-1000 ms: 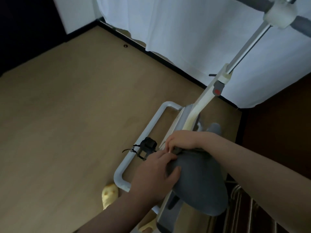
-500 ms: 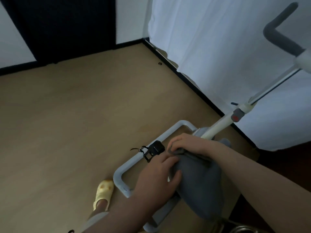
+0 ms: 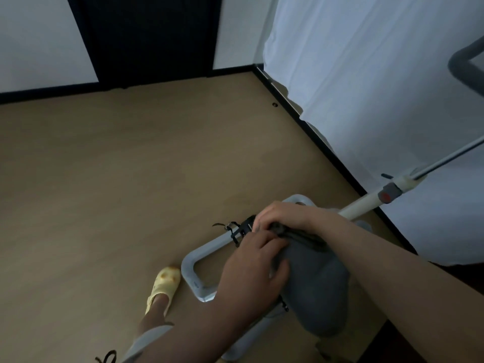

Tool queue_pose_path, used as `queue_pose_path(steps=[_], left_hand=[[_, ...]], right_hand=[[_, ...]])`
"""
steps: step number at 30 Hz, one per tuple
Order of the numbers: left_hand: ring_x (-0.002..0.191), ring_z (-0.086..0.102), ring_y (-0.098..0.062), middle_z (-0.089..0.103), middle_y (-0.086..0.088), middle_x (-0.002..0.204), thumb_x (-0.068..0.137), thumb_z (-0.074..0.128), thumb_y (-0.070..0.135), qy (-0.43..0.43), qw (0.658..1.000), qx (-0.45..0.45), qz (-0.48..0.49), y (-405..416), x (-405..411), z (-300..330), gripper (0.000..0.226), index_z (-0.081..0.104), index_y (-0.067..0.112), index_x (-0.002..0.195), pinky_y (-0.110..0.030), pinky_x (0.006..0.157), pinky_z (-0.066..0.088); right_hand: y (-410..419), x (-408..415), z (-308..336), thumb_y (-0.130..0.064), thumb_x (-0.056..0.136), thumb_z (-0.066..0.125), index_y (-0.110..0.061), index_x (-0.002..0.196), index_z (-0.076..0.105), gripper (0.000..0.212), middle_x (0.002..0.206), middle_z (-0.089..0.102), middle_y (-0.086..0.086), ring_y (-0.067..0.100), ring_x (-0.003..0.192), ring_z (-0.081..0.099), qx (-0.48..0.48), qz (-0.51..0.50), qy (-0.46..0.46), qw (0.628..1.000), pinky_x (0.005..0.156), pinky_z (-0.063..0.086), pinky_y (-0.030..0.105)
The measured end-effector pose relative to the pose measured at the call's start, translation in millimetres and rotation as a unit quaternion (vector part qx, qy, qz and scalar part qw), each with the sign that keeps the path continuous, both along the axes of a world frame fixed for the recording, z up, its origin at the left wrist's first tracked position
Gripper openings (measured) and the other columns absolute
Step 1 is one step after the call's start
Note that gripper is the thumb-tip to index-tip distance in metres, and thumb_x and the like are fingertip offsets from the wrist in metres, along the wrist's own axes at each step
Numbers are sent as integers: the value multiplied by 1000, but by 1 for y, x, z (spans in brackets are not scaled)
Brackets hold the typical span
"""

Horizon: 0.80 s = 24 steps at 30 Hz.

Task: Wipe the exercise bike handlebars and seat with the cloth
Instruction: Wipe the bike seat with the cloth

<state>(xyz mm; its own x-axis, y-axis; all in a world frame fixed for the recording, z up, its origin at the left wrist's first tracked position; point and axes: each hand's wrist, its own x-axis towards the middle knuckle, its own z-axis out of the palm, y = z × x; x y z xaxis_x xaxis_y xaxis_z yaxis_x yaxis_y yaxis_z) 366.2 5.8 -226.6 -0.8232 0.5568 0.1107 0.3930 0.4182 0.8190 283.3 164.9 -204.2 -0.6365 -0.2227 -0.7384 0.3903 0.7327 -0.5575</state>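
Note:
The bike's grey seat point(image 3: 318, 286) is at the lower right. A dark cloth point(image 3: 298, 235) lies bunched on the seat's front tip. My right hand point(image 3: 281, 214) grips that cloth from above, its fingers curled over it. My left hand point(image 3: 252, 268) lies on the seat's left side, thumb spread on the padding and fingertips touching the cloth's edge. A curved grey handlebar point(image 3: 462, 68) shows at the upper right edge, far from both hands. The cream stem with a red knob point(image 3: 385, 196) slants up behind my right arm.
The bike's pale base frame point(image 3: 197, 258) and a black strapped pedal point(image 3: 237, 229) lie just left of my hands. My foot in a yellow slipper point(image 3: 165, 284) stands beside the frame. A white curtain point(image 3: 366, 82) hangs at the right and a dark doorway point(image 3: 149, 38) is at the back.
The view has swung left and up, showing more floor and the doorway. Both hands stay at the seat's front, and the dark cloth now shows bunched under my right hand.

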Motion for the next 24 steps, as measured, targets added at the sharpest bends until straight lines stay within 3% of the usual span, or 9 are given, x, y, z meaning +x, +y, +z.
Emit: queue_pose_path(steps=[3,5,8,12,16,18,20,21,24], left_hand=[[106,51,-10,56,13,115,87,44,41,4,1000,4,-2,-1,-1,-1,37,62,27,116,-34,84,49],[105,52,-9,56,13,114,87,45,40,10,1000,9,-3,-1,-2,-1,35,62,27,114,-34,82,50],[102,53,-10,57,12,111,86,47,39,10,1000,12,-2,-1,-4,-2,33,63,27,112,-35,79,50],[102,52,-8,55,12,111,86,49,38,19,999,21,-36,-4,-11,-3,31,62,27,112,-33,81,50],[97,55,-9,56,13,107,85,52,35,26,997,43,-51,-3,-22,-5,23,61,27,105,-34,75,52],[93,56,-11,58,11,106,85,53,32,38,996,52,-63,-2,-25,-6,21,61,26,103,-35,73,52],[93,56,-11,58,10,105,85,54,30,37,994,61,-82,-2,-30,-5,19,61,25,102,-35,73,51],[93,56,-11,57,10,104,85,54,29,37,993,64,-91,-2,-33,-5,19,60,25,102,-34,72,51],[93,55,-11,57,10,103,84,55,28,42,991,66,-108,-1,-39,-6,18,61,23,100,-34,71,51]], right_hand=[[13,1,0,-41,63,56,-5,92,72,49,104,70,5,22,104,62,37,14,-1,999,102,44,41],[19,4,0,-39,74,55,-3,97,71,45,108,69,8,25,109,61,47,9,-4,999,103,43,40],[12,10,4,-17,87,53,-3,96,70,24,95,68,5,13,93,61,-14,6,10,1000,88,45,25],[19,10,2,-21,91,50,-4,93,69,25,95,68,6,17,90,60,20,3,26,999,86,44,27],[15,11,6,-10,93,46,6,90,65,25,86,64,4,3,80,56,18,24,31,999,80,42,18],[21,11,4,-13,94,46,1,88,66,26,84,65,-1,4,81,56,28,28,41,998,87,45,23],[31,11,1,-20,94,45,-3,84,65,28,88,64,4,17,87,56,72,49,37,995,94,44,41],[33,12,0,-20,95,44,-4,85,64,28,90,63,4,19,89,55,87,61,34,994,94,42,44],[30,18,1,-20,97,44,-10,93,67,25,95,64,-6,5,89,55,89,58,50,993,89,42,27]])
